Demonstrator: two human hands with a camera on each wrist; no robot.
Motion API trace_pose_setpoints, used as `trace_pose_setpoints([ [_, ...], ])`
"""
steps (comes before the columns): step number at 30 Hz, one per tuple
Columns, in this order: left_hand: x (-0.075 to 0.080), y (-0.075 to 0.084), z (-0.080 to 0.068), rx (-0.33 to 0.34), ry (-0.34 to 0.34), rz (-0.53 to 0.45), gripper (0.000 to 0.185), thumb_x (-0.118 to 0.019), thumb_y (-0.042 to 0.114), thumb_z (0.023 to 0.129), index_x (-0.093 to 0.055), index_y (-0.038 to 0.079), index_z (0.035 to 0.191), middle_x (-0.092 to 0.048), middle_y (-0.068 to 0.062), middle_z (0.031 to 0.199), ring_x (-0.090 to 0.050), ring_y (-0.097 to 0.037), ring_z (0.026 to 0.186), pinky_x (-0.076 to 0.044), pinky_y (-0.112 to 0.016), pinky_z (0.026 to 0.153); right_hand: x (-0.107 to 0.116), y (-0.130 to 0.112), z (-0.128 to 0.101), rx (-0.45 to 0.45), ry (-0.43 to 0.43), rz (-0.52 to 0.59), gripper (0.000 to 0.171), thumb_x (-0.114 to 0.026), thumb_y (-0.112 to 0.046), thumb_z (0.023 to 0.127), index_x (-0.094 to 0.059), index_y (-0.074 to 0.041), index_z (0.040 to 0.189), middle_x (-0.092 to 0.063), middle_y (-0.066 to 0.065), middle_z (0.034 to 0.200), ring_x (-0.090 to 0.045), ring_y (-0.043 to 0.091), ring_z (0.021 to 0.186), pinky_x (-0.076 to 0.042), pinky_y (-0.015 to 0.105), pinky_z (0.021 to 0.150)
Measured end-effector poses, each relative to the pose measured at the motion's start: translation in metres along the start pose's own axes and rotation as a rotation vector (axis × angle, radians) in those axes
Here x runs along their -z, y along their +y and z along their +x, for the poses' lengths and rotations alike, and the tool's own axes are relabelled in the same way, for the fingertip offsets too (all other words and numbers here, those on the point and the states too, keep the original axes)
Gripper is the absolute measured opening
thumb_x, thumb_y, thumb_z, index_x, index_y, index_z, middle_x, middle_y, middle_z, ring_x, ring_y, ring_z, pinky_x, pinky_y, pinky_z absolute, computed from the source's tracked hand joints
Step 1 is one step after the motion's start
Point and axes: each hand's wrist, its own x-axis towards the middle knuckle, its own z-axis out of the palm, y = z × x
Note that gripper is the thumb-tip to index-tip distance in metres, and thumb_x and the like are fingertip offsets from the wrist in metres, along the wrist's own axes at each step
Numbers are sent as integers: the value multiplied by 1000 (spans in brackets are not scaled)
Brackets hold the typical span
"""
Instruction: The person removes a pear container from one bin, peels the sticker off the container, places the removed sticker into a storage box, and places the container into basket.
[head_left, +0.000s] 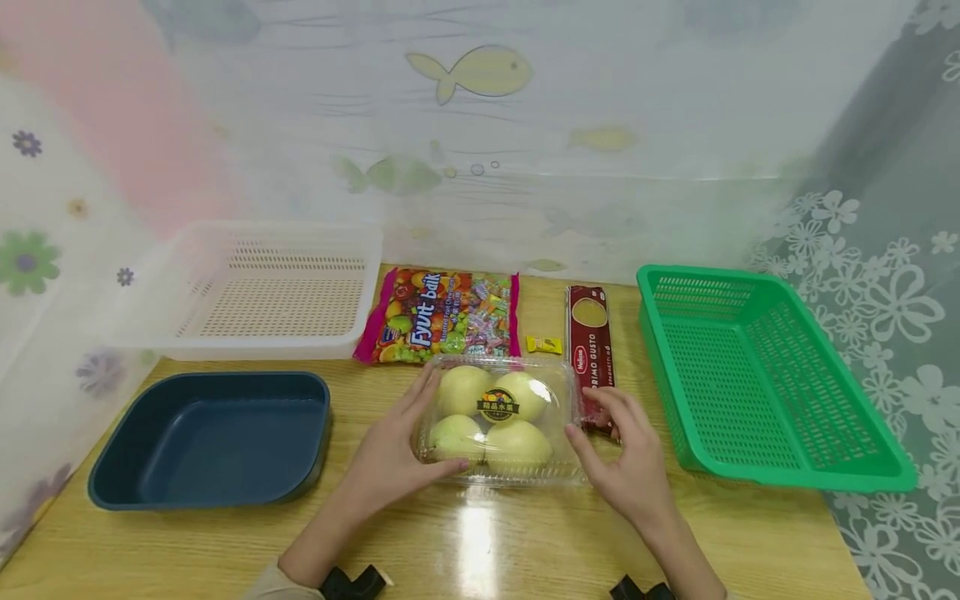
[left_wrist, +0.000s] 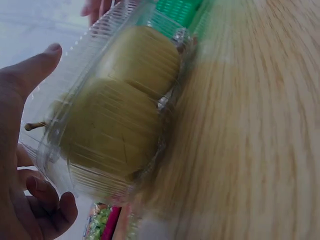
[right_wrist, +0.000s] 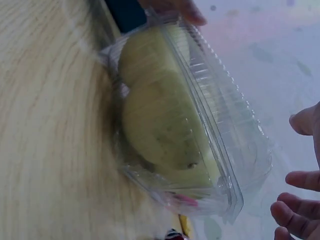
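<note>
A clear plastic clamshell box (head_left: 566, 417) of several pale yellow-green pears (head_left: 517, 446) lies on the table in front of me, a black and gold label on its lid. My left hand (head_left: 386, 458) spans the box's left end in the head view, thumb along the front and fingers toward the back corner. At the other end is my right hand (head_left: 630, 458), its fingers spread beside the box. In the right wrist view, its fingers (right_wrist: 300, 212) stand apart from the plastic. A dark red spaghetti packet (head_left: 588, 350) lies partly behind the right hand.
Behind the box lie a pink-edged candy bag (head_left: 450, 317) and a small yellow wrapped sweet (head_left: 543, 344). A white basket (head_left: 367, 287) and a dark blue basin (head_left: 322, 433) stand left; a green basket (head_left: 667, 400) stands right. A patterned curtain (head_left: 675, 100) hangs behind.
</note>
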Motion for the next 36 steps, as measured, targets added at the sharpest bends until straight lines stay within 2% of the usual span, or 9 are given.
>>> trace_pose_setpoints([
  [6, -1, 0, -1, -23, -13, 76, 131, -90, 64, 75, -13, 22, 173, -12, 3, 179, -71, -37, 111, -61, -42, 80, -7, -11, 14, 26, -17, 19, 46, -85, -14, 87, -72, 0, 128, -66, 12, 132, -63, 33, 122, -53, 58, 97],
  [10, 0, 0, -1, -42, 1, 83, 134, -92, 61, 74, -12, 18, 172, -14, -4, 178, -69, -42, 118, -63, -45, 84, -20, -21, 25, 81, -60, 35, 44, -86, -19, 88, -74, -2, 126, -68, 9, 127, -65, 29, 111, -56, 49, 83],
  [14, 0, -1, 0, -70, 25, 95, 135, -93, 62, 73, -14, 13, 172, -17, -7, 177, -61, -45, 131, -62, -50, 92, -35, -25, 30, 84, -165, 12, 51, -85, -26, 90, -71, -1, 132, -68, 9, 125, -65, 29, 109, -57, 49, 84],
  [18, -2, -1, 1, -76, 21, 115, 133, -90, 66, 74, -18, 11, 171, -18, -6, 177, -74, -30, 94, -63, -37, 78, -47, -24, 27, 90, -197, -121, 63, -87, -36, 87, -69, 5, 131, -63, 14, 123, -59, 32, 116, -55, 55, 97],
  [22, -2, 0, 1, -76, 6, 126, 134, -90, 67, 73, -19, 10, 171, -17, -5, 177, -51, -9, 61, -50, -23, 59, -53, -22, 20, 140, -105, -186, 59, -91, -37, 81, -74, 8, 114, -62, 14, 113, -56, 31, 106, -55, 48, 88],
  [26, -1, 0, 0, -82, 7, 138, 134, -91, 65, 73, -18, 10, 171, -16, -5, 178, -56, -11, 67, -50, -23, 60, -54, -21, 15, 188, -23, -152, 46, -94, -32, 77, -78, 4, 101, -65, 9, 102, -58, 25, 96, -52, 39, 76],
  [29, -1, 0, -1, -87, 18, 143, 133, -91, 65, 73, -19, 9, 171, -17, -7, 177, -72, -28, 91, -61, -33, 72, -56, -20, 14, 208, -13, -123, 41, -95, -28, 76, -80, 2, 99, -68, 8, 100, -61, 22, 93, -53, 36, 74],
  [33, 0, 0, -2, -96, 33, 140, 132, -91, 64, 74, -21, 7, 170, -19, -8, 177, -71, -41, 115, -64, -44, 81, -57, -19, 15, 218, -26, -97, 35, -95, -25, 76, -82, -1, 98, -70, 7, 100, -62, 20, 92, -54, 36, 74],
  [36, -1, -1, -1, -108, 42, 136, 132, -91, 64, 73, -22, 6, 170, -19, -8, 177, -73, -38, 109, -63, -41, 78, -57, -18, 16, 220, -32, -84, 31, -95, -23, 76, -82, -2, 97, -70, 7, 99, -64, 21, 92, -56, 37, 75],
])
